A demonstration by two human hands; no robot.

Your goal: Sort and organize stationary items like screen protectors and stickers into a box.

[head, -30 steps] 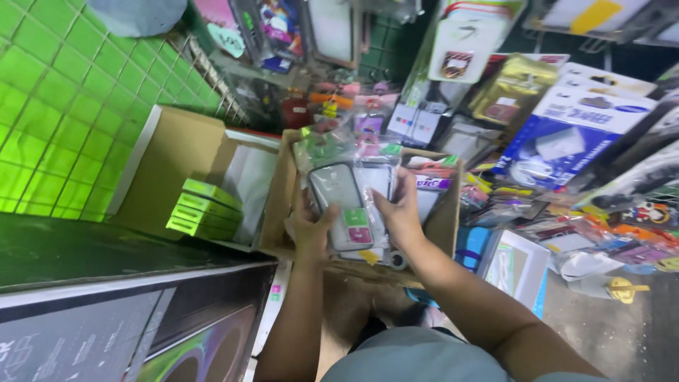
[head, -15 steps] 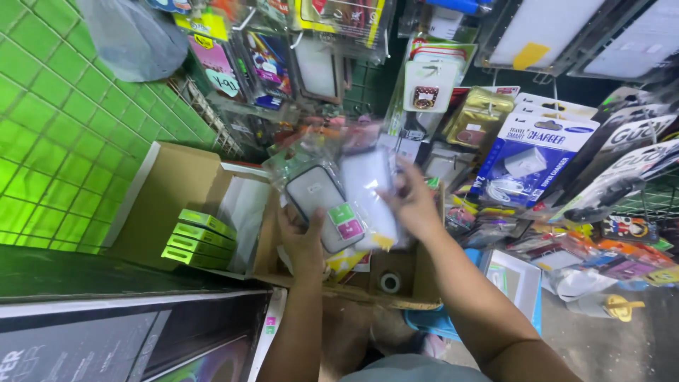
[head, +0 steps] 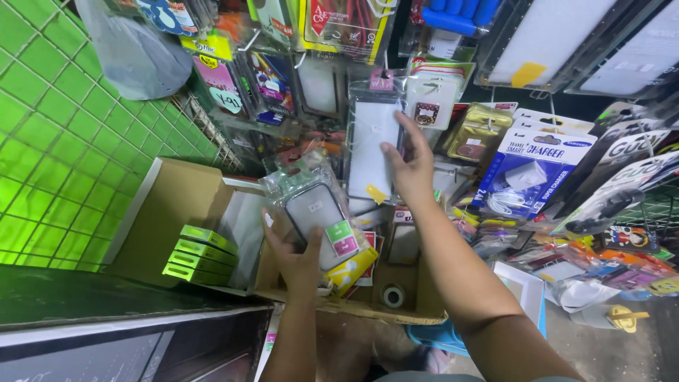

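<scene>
Clear, glossy plastic wraps the flat white packet [head: 373, 145] that the right hand [head: 410, 166] holds upright against the hanging goods, fingers closed on its right edge; a pink tab tops it and a yellow sticker sits near its lower corner. The left hand [head: 297, 258] grips a crinkly bagged stack of phone cases [head: 318, 212] with green and pink square labels, above the open cardboard box [head: 417, 301]. Green flat boxes [head: 198, 256] lie stacked to the left. Packets deeper in the box are hard to make out.
</scene>
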